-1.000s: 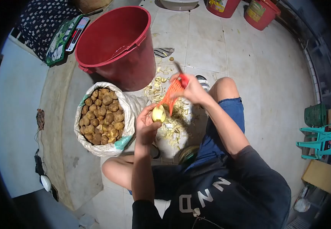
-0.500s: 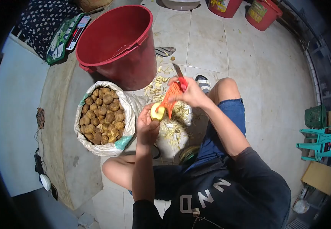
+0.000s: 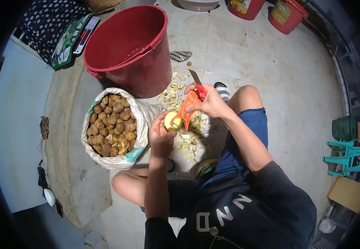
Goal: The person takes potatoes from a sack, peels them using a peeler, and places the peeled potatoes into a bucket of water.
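Pale yellow and peeled, a potato (image 3: 172, 120) rests in the fingers of my left hand (image 3: 160, 135). My right hand (image 3: 209, 101) grips an orange slotted peeler (image 3: 190, 101), whose lower end touches the potato. A knife (image 3: 195, 77) with a red handle is also in my right hand, its blade pointing up and left. Peelings (image 3: 190, 145) lie on the floor below and beyond my hands. To the left, a white sack (image 3: 139, 120) stands open, full of unpeeled brown potatoes (image 3: 112, 124).
A large red tub (image 3: 147, 70) stands behind the sack. Two smaller red buckets (image 3: 285, 16) and a pale basin (image 3: 197, 4) are at the far side. A teal stool (image 3: 350, 153) and a green basket (image 3: 344, 127) stand at the right. A scale (image 3: 84, 35) lies at upper left.
The potato has turned in my left hand, and the peeler has moved down and across its face. My right hand has shifted slightly down and to the right, with the knife still in it.
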The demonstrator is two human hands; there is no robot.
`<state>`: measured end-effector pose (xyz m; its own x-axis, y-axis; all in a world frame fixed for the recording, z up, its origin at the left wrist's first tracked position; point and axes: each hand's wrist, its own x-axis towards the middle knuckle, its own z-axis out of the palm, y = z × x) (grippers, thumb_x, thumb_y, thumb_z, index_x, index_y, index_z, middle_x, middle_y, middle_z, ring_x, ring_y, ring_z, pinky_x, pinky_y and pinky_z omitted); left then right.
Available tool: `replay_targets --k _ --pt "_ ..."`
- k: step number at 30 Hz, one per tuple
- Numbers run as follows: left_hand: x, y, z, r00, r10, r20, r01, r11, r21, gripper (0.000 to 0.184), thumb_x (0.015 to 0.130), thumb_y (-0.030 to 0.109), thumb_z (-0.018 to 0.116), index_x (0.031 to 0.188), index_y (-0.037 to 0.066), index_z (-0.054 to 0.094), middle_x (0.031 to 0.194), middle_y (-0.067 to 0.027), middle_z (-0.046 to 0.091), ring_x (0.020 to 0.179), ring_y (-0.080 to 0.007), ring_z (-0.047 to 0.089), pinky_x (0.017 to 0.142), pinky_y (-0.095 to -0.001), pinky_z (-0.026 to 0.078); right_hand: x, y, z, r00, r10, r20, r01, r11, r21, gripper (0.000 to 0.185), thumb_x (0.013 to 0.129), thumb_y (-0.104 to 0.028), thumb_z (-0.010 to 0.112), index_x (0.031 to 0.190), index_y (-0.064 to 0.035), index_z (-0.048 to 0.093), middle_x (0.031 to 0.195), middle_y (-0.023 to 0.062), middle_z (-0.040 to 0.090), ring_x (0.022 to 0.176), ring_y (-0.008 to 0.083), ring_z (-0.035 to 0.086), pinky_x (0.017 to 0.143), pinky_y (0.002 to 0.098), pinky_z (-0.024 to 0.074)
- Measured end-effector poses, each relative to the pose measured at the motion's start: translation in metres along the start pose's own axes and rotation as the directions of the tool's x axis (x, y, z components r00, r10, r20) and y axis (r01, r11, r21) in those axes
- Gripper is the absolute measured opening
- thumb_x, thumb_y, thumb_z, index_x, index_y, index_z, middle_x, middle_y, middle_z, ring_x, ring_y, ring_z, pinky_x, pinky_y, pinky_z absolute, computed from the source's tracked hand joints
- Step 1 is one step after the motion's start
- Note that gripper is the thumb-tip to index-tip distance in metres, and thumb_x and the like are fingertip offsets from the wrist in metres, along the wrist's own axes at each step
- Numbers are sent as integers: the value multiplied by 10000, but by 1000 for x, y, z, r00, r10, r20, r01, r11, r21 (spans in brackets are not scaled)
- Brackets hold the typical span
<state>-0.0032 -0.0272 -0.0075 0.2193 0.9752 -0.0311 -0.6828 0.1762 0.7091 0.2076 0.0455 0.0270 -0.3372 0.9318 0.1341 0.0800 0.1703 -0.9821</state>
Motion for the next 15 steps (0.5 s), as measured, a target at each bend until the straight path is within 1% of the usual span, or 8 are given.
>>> replay_targets --k 2,3,5,7,9,11,13,15 --pt "-3 1 2 1000 0 -17 2 994 112 586 761 36 693 1276 -44 423 1200 -148 565 1122 -240 573 1026 -354 437 8 36 -15 991 93 -96 -82 991 110 438 690 -75 867 1026 -37 589 834 -22 592 754 64 546 675 230 460" --pt "-4 2 3 999 7 31 -6 999 -33 594 755 38 702 1274 -43 424 1198 -148 564 1124 -240 571 1026 -357 436 15 28 -17 966 186 -178 -144 964 223 447 684 -82 872 1031 -38 594 834 -29 588 769 60 541 685 224 451" --pt "-1 3 4 996 26 80 -12 984 -179 602 749 40 711 1272 -43 424 1195 -147 563 1126 -241 569 1025 -360 435 8 15 -15 965 193 -175 -157 967 202 444 680 -73 873 1024 -34 594 831 -29 585 766 57 541 682 225 450" --pt "-4 2 3 1000 -8 10 9 1000 -18 670 704 3 660 1307 -60 373 1204 -156 546 1148 -255 560 1044 -377 433 -2 -7 3 1000 26 -3 -26 999 36 423 694 -64 861 1009 -28 581 841 1 626 752 72 587 675 242 493" --pt "-5 3 5 1000 -17 19 18 997 -80 687 708 -1 655 1324 -67 358 1205 -159 550 1150 -257 560 1053 -379 421 6 23 -7 1000 7 -25 -6 999 54 423 699 -62 856 1016 -30 578 846 9 638 766 74 602 687 240 505" --pt "-4 8 7 999 -21 45 29 981 -192 720 715 -9 645 1358 -80 329 1206 -164 556 1154 -262 561 1070 -383 396 15 46 -23 967 173 -189 -126 963 238 408 688 -68 864 990 -31 591 839 -4 632 767 80 588 712 240 494" --pt "-1 5 1 999 -15 29 18 996 -89 729 726 -3 642 1372 -83 314 1227 -170 548 1165 -267 555 1076 -386 390 9 22 -12 994 56 -94 -45 992 118 441 695 -72 862 1034 -31 583 847 -5 641 779 76 598 729 255 506" --pt "-1 -1 -5 1000 -16 11 15 1000 12 738 736 2 639 1386 -85 299 1247 -177 541 1176 -271 549 1083 -390 384 0 -6 0 995 96 23 -97 994 48 467 706 -76 855 1082 -28 584 922 31 676 906 82 622 843 285 499"
